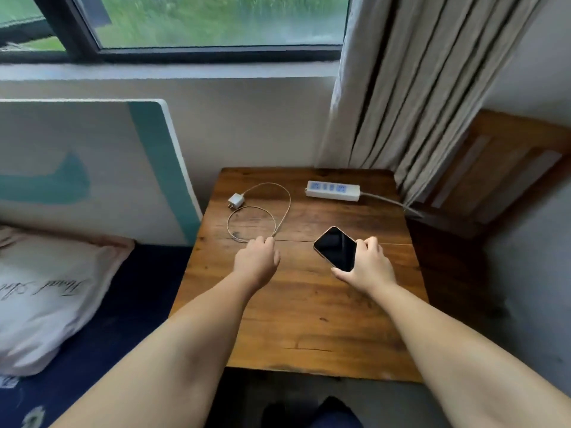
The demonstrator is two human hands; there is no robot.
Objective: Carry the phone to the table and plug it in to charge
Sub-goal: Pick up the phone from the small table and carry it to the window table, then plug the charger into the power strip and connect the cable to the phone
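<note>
The right hand gripped the black-screened, pale-edged phone just above the brown wooden table, near its middle. The left hand pinched the looped white charging cable left of the phone. Tugging could probably drag the unplugged white adapter, well apart from the white power strip at the table's back edge.

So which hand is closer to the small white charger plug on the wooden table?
Left. The left hand is at the coiled cable just below the small white charger plug; the right hand holds the black phone, further right.
</note>
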